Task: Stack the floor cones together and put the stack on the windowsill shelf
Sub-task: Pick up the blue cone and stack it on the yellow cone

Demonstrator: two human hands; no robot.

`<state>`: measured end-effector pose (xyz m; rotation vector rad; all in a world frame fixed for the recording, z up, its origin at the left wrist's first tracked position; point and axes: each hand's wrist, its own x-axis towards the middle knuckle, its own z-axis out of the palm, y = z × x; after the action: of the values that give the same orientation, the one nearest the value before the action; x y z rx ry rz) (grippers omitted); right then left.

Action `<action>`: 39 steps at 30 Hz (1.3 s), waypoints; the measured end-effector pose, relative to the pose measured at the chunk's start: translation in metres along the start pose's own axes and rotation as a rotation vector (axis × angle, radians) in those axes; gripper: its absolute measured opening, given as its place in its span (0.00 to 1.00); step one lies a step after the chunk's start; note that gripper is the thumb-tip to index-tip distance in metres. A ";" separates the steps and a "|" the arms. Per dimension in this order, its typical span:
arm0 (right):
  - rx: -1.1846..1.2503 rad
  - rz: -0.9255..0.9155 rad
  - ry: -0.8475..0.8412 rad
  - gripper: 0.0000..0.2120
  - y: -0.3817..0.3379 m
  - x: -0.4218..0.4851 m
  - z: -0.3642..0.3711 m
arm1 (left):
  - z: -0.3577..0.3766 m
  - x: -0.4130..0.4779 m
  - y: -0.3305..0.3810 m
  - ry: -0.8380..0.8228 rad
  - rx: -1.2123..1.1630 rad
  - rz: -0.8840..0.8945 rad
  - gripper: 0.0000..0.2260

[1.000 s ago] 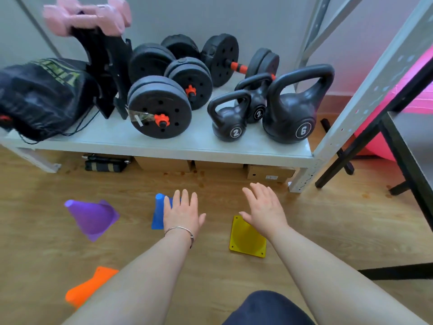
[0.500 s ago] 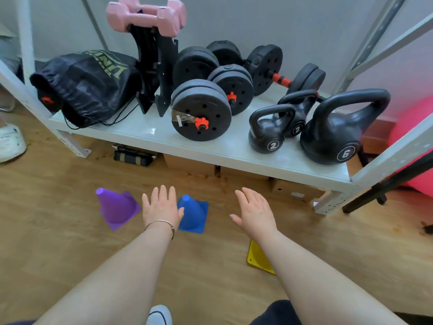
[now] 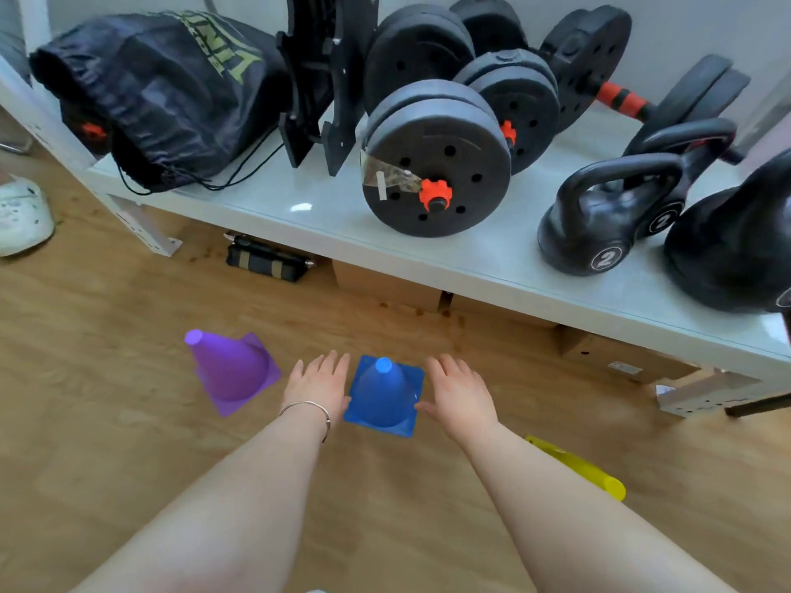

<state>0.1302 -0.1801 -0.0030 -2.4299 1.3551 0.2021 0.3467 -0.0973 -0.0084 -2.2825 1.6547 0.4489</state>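
1. The left hand [image 3: 319,380] lies flat, palm down, fingers straight and pointing away from the person, just beside the left edge of the blue cone [image 3: 384,395]. Its grip is released; the thumb side looks to meet the cone's square base, though contact cannot be told for sure.
2. The right hand [image 3: 460,393] mirrors it on the cone's right side, palm down, fingers spread and extended, thumb close to the base's near right corner. This grip is released too and closes on nothing.
3. Both forearms reach forward from the bottom of the view and converge toward the cone; a thin bracelet [image 3: 310,407] circles the left wrist.
4. The blue cone stands upright on the wooden floor [image 3: 107,421], tip up, between the two hands.
5. The purple cone [image 3: 233,370] stands on the floor to the left, near the left hand but apart from it, with bare floor between.
6. A yellow cone [image 3: 578,468] lies on its side to the right, partly hidden behind the right forearm.
7. Ahead, the front edge of a low white shelf [image 3: 471,267] runs across the view, carrying a black bag [image 3: 162,92], plate dumbbells [image 3: 436,160] and kettlebells [image 3: 608,216]. A strip of open floor separates that edge from the fingertips.
8. Boxes [image 3: 385,288] sit in the gap under the shelf.
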 end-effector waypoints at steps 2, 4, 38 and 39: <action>-0.010 0.004 -0.058 0.29 -0.003 0.015 0.012 | 0.007 0.015 0.006 -0.003 -0.008 0.045 0.31; 0.011 0.037 -0.134 0.30 -0.007 0.028 0.024 | 0.017 0.026 0.011 -0.035 -0.007 0.072 0.29; 0.563 0.096 -0.097 0.36 0.080 -0.083 -0.100 | -0.061 -0.063 0.120 0.077 -0.962 0.085 0.28; 0.559 0.097 -0.086 0.35 0.086 -0.089 -0.110 | -0.070 -0.066 0.127 0.082 -0.961 0.102 0.27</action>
<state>0.0055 -0.1912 0.1054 -1.8748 1.2825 -0.0462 0.2119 -0.1073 0.0762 -2.8488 1.8372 1.4485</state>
